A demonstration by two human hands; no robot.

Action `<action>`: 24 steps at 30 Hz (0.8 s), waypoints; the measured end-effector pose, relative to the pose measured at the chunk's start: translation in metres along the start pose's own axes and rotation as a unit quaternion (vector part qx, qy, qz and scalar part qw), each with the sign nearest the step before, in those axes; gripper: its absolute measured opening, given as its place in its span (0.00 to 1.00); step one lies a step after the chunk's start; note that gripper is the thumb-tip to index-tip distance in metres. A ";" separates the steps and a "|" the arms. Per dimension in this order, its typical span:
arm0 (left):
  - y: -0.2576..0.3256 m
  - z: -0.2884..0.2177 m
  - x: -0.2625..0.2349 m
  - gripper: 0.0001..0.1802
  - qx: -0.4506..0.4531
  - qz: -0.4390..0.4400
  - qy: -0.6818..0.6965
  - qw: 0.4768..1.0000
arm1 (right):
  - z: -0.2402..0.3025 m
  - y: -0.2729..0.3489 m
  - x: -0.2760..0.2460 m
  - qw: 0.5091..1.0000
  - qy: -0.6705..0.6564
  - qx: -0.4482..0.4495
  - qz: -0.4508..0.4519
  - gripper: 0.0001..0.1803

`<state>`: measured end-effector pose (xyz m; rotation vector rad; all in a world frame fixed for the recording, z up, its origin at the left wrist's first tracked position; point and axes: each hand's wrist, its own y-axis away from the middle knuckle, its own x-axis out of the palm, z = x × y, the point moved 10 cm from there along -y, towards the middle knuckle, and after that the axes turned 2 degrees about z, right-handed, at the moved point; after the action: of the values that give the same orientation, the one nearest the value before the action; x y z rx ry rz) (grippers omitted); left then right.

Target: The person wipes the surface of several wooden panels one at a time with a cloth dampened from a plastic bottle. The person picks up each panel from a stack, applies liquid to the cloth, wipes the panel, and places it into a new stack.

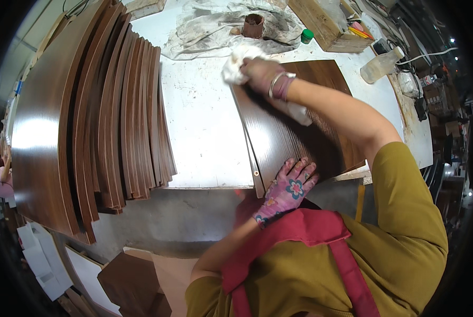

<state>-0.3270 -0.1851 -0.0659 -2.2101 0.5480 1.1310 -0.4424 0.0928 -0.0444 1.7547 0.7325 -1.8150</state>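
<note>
1. Head view: a dark brown panel (329, 87) lies flat on the white table (202, 132), directly in front of the person, under both arms' reach.
2. The gloved left hand (292, 186) rests on the panel's near edge, palm down, fingers spread and pointing away from the body; nothing is in its grasp.
3. The gloved right hand (265, 76), slightly blurred, is closed around a bunched white cloth (240, 59) at the panel's far left corner, well apart from the left hand.
4. Left of the panel, with bare tabletop between, stands a row of brown panels (46, 121).
5. Beyond the right hand are a stained sheet (207, 29) and a green cap (306, 36).
</note>
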 end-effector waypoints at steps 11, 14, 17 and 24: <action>-0.005 0.009 0.018 0.23 -0.003 -0.025 0.290 0.957 | -0.081 0.039 -0.002 0.981 -0.093 0.158 0.066 0.15; 0.001 0.043 0.091 0.24 -0.101 -0.155 0.809 0.559 | 0.010 -0.020 0.015 0.999 -0.007 0.018 0.039 0.15; 0.012 0.058 0.185 0.24 -0.159 -0.199 0.941 0.222 | 0.021 -0.040 0.019 0.994 -0.026 -0.105 0.005 0.12; 0.014 0.044 0.168 0.19 -0.046 -0.162 0.602 0.781 | 0.008 -0.027 0.035 1.000 -0.016 -0.004 0.006 0.07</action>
<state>-0.2683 -0.1815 -0.2305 -2.7530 0.5341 -0.5972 -0.4679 0.1077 -0.0786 1.7183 0.7150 -1.8256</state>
